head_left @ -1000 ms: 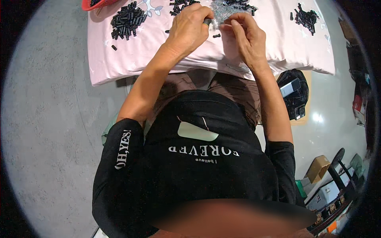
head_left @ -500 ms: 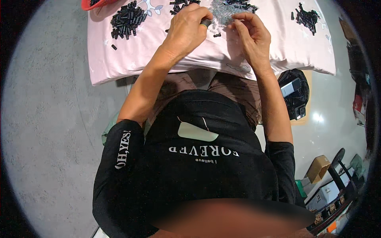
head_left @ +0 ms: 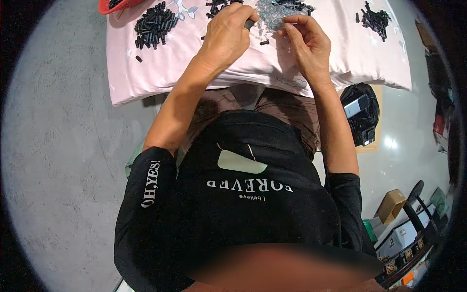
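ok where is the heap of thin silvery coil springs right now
In the head view, the silvery spring heap lies at the top, right of centre, on the pale pink cloth, between the left hand and right hand.

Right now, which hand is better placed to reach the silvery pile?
Probably the right hand: its fingertips are at the silvery pile, while the left hand holds a dark piece.

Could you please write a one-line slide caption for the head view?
Left hand holding a dark piece, right hand at the silvery pile, black parts about on pink cloth.
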Motion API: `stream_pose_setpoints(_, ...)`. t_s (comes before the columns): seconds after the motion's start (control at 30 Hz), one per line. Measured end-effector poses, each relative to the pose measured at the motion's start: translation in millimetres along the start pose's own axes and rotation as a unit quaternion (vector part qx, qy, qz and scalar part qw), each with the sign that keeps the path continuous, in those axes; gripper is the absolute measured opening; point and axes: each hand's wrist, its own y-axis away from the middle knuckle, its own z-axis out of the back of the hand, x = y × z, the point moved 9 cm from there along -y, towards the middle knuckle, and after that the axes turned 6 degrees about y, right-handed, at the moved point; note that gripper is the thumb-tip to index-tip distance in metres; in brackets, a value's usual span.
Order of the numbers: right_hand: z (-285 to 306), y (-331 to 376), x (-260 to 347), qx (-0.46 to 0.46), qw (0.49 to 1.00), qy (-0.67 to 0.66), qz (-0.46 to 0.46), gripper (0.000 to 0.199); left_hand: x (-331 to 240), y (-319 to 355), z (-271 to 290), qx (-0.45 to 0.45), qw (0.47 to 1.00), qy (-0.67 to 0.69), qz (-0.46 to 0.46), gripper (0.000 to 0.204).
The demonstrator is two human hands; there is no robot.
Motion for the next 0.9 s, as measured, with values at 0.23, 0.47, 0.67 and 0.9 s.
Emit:
stream_pose_setpoints(0.23,0.0,-0.7,-2.6,0.001,1.0,0.003,0.0,0.016,-22.4,4.4,-10.3,0.038,0.992,-0.049,-0.108,0.023)
stream_pose_setpoints(0.47,1.0,0.2,-3.6,-0.005,1.0,-0.003,-0.01,0.016,-13.5,0.9,-21.0,0.078,0.989,-0.097,-0.086,0.018)
stream_pose_setpoints(0.67,0.6,0.5,-5.0,-0.002,1.0,-0.008,-0.012,0.016,-8.6,-2.0,-30.0,0.111,0.984,-0.119,-0.078,0.016)
stream_pose_setpoints(0.9,-1.6,0.5,4.2,0.009,0.999,0.027,0.024,0.018,-22.0,-10.3,-2.1,0.085,0.996,-0.012,0.026,0.011)
